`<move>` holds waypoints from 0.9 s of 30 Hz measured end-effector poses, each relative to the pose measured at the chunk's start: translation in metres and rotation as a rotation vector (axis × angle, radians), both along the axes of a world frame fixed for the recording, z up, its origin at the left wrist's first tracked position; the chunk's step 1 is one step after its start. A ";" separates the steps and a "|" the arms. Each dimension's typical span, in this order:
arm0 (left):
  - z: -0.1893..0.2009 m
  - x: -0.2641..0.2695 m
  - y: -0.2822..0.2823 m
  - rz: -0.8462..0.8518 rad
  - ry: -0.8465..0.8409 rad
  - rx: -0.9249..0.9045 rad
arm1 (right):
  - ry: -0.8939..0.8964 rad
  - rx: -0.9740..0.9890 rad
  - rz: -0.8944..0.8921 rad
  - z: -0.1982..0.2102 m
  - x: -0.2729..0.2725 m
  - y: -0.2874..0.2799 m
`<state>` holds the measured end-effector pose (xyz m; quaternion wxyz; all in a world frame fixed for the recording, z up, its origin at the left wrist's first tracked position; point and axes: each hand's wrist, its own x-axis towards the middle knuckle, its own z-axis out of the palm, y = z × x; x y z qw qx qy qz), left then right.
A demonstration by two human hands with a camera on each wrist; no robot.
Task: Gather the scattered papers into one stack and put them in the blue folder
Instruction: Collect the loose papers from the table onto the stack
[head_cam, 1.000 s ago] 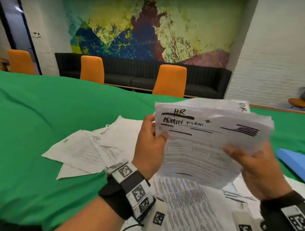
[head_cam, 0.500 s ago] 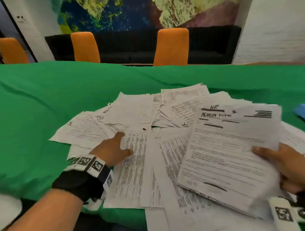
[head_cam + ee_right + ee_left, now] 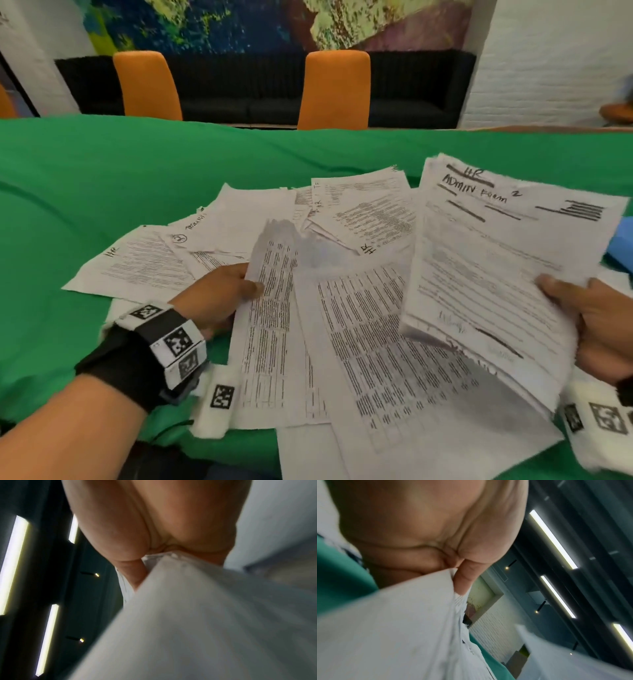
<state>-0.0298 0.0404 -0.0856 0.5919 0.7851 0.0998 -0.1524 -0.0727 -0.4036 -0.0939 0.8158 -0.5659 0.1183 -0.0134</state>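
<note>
My right hand [image 3: 579, 308] grips a stack of papers [image 3: 496, 267] topped by a sheet marked "HR ADMIN FORM 2", held tilted above the table at the right. My left hand [image 3: 236, 284] pinches the left edge of a printed sheet [image 3: 270, 325] and lifts that edge off the pile. In the left wrist view the thumb [image 3: 464, 580] presses on that sheet [image 3: 402, 628]. The right wrist view shows the thumb [image 3: 135, 573] clamped on the stack [image 3: 188, 628]. More scattered papers [image 3: 144, 263] lie fanned over the green table. A corner of the blue folder [image 3: 621, 245] shows at the right edge.
The green-clothed table [image 3: 102, 171] stretches away to the back and left. Two orange chairs [image 3: 334, 89] stand behind its far edge, in front of a black sofa [image 3: 421, 85].
My left hand let go of the held stack, dropped to the table and has taken hold of a printed sheet, lifting its edge. The right hand keeps the stack, now lower and to the right.
</note>
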 end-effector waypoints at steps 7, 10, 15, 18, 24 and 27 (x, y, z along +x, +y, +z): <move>-0.015 0.004 -0.048 0.011 -0.021 -0.209 | 0.202 -0.015 0.202 -0.031 -0.012 0.033; -0.021 0.010 -0.061 -0.069 -0.015 -0.139 | 0.207 0.003 0.192 -0.033 -0.013 0.039; -0.026 0.024 -0.059 -0.005 0.001 -0.002 | 0.190 0.044 0.190 -0.035 -0.018 0.053; -0.022 0.027 -0.048 0.050 -0.068 0.059 | 0.165 0.018 0.184 -0.029 -0.022 0.058; 0.040 0.015 -0.025 0.056 -0.223 -0.202 | -0.006 -0.015 0.034 0.014 -0.008 0.027; 0.069 0.021 -0.020 0.035 -0.312 -0.343 | -0.088 0.029 -0.006 0.039 0.005 0.019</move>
